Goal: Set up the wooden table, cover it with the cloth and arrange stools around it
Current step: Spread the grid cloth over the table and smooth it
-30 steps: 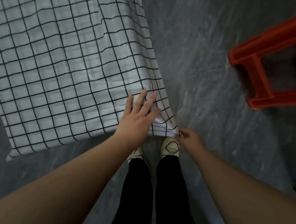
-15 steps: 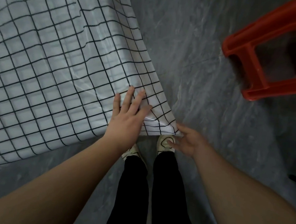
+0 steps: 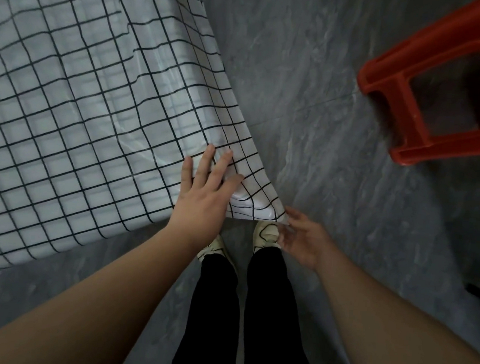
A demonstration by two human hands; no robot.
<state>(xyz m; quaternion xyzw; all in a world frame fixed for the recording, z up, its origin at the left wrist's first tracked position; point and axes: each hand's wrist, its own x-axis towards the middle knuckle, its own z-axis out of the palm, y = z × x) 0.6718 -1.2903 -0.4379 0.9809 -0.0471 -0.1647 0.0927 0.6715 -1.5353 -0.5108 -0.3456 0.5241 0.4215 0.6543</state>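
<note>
Checked cloth (image 3: 96, 109) draped over the counter, near corner hanging free above the shoes. Left hand (image 3: 204, 190) flat on it, fingers (image 3: 206, 162) spread. Right hand (image 3: 303, 240) loosely open at the corner tip, not clearly pinching. Looks glossy, thin, light, likely slippery: best gripped at corner or hem.

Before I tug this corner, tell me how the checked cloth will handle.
The cloth looks floppy: its corner droops off the table edge and creases show. Its glossy sheen suggests plastic, so it may slide easily. The left hand pressing flat should hold it.
</note>
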